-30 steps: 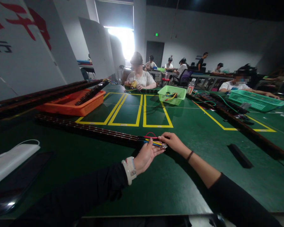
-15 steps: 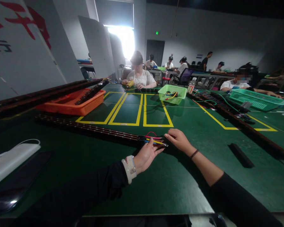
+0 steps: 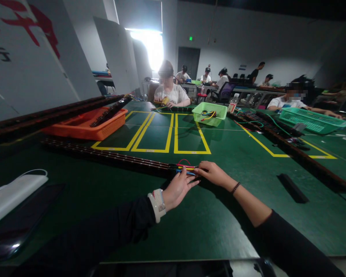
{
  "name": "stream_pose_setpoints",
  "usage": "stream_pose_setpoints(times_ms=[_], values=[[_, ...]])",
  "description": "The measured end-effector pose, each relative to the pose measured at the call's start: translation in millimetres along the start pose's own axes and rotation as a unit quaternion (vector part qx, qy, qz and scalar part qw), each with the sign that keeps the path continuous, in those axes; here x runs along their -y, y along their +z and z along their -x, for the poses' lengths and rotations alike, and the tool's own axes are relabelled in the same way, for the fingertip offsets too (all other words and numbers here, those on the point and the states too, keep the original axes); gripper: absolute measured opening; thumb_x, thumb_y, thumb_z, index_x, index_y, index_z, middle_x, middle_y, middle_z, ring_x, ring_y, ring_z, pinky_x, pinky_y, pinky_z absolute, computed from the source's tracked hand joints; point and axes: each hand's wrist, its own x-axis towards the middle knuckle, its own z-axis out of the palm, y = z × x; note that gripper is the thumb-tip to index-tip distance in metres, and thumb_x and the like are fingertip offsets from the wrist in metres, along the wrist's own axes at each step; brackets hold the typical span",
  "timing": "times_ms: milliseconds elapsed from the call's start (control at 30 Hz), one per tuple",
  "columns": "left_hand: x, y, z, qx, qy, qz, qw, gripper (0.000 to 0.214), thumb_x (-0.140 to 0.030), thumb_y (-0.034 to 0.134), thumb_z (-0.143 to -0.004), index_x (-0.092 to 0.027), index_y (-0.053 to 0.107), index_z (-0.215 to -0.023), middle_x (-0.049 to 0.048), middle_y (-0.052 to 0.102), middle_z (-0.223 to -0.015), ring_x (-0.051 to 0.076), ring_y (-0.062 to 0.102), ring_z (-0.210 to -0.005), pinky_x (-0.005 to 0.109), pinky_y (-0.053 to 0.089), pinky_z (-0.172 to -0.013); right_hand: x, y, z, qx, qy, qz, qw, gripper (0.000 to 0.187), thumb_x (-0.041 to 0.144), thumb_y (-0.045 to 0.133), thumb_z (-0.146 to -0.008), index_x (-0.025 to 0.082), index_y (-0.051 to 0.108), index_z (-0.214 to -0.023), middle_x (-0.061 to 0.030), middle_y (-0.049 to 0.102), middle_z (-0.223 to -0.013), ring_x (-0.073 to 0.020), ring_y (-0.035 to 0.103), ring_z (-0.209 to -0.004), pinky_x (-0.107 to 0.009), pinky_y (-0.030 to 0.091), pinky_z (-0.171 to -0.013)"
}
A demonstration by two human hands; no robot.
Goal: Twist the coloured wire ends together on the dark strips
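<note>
A long, dark strip-like harness [image 3: 123, 158] lies across the table, with red, yellow and blue wires coming out of its right end. My left hand [image 3: 175, 191] holds these wires near that end, thumb on top and the other fingers stretched out beneath. The blue wire [image 3: 190, 173] runs over its fingers. My right hand [image 3: 215, 176] is closed in a pinch at the tip of the yellow wire [image 3: 187, 168], fingertips close to those of my left hand. The red wire [image 3: 187, 166] lies just behind, and its end is hidden by the right fingers.
An orange basket [image 3: 103, 132] stands at the left, a light green basket [image 3: 216, 120] at the back, a teal basket [image 3: 311, 122] at the right. Yellow tape frames mark the green table [image 3: 219, 234]. A black bar [image 3: 292, 188] lies right. A co-worker [image 3: 173, 94] sits opposite.
My right hand has moved slightly left and down onto the wire ends. The yellow wire's metal ring terminal, visible before, is now hidden. My left hand has hardly moved.
</note>
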Motion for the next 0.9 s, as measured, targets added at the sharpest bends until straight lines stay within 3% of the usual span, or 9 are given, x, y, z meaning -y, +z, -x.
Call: stream_pose_setpoints(times_ms=[200, 333, 400, 567, 667, 767, 900], values=[[0, 0.3, 1, -0.009, 0.007, -0.027, 1.000, 0.027, -0.035, 0.038, -0.092, -0.012, 0.053, -0.090, 0.0125, 0.064, -0.095, 0.021, 0.063, -0.090, 0.045, 0.045, -0.092, -3, 2, -4, -0.015, 0.054, 0.010, 0.998, 0.034, 0.040, 0.045, -0.091, 0.018, 0.059, -0.069, -0.0018, 0.058, -0.068, -0.0122, 0.050, -0.062, -0.023, 0.032, -0.055], [-1, -0.7, 1, 0.007, 0.003, -0.030, 1.000, 0.031, -0.036, 0.039, -0.092, -0.011, 0.055, -0.084, 0.0119, 0.064, -0.086, 0.020, 0.064, -0.084, 0.043, 0.044, -0.092, -5, 4, -9, -0.076, 0.049, 0.081, 0.993, 0.031, 0.040, 0.049, -0.090, 0.018, 0.064, -0.073, -0.0034, 0.061, -0.071, -0.0140, 0.052, -0.065, -0.025, 0.032, -0.058], [-1, -1.0, 1, 0.015, 0.001, -0.028, 0.999, 0.032, -0.037, 0.041, -0.091, -0.011, 0.056, -0.082, 0.0125, 0.065, -0.085, 0.020, 0.064, -0.085, 0.042, 0.044, -0.093, -5, 4, -11, -0.101, 0.047, 0.116, 0.987, 0.032, 0.040, 0.051, -0.089, 0.018, 0.064, -0.071, -0.0040, 0.061, -0.070, -0.0148, 0.052, -0.065, -0.026, 0.032, -0.060], [-1, -2.2, -1, 0.013, -0.008, -0.023, 1.000, 0.031, -0.036, 0.042, -0.091, -0.010, 0.057, -0.085, 0.0134, 0.065, -0.089, 0.021, 0.063, -0.088, 0.043, 0.042, -0.095, 0, -1, -6, -0.074, 0.038, 0.153, 0.985, 0.036, 0.044, 0.050, -0.088, 0.018, 0.063, -0.067, -0.0040, 0.061, -0.066, -0.0148, 0.052, -0.063, -0.027, 0.029, -0.060], [0, -4.7, -3, 0.015, -0.008, -0.017, 1.000, 0.031, -0.036, 0.043, -0.091, -0.009, 0.058, -0.087, 0.0141, 0.065, -0.091, 0.021, 0.063, -0.090, 0.044, 0.041, -0.096, 4, -10, -1, -0.092, 0.029, 0.195, 0.976, 0.039, 0.049, 0.050, -0.087, 0.018, 0.061, -0.066, -0.0040, 0.060, -0.065, -0.0151, 0.051, -0.063, -0.028, 0.028, -0.061], [3, -7.4, -6, 0.019, -0.001, -0.008, 1.000, 0.031, -0.037, 0.043, -0.091, -0.010, 0.059, -0.088, 0.0136, 0.065, -0.093, 0.021, 0.062, -0.091, 0.043, 0.041, -0.095, 9, -16, 3, -0.111, -0.011, 0.234, 0.966, 0.044, 0.051, 0.045, -0.089, 0.018, 0.058, -0.063, -0.0045, 0.059, -0.065, -0.0152, 0.049, -0.064, -0.029, 0.027, -0.064], [4, -8.1, -6, 0.022, 0.008, 0.004, 1.000, 0.028, -0.035, 0.046, -0.090, -0.011, 0.059, -0.087, 0.0099, 0.064, -0.088, 0.017, 0.060, -0.085, 0.039, 0.043, -0.092, 18, -17, 5, -0.049, -0.120, 0.243, 0.961, 0.045, 0.050, 0.043, -0.090, 0.018, 0.058, -0.062, -0.0036, 0.056, -0.062, -0.0142, 0.046, -0.062, -0.030, 0.027, -0.064]])
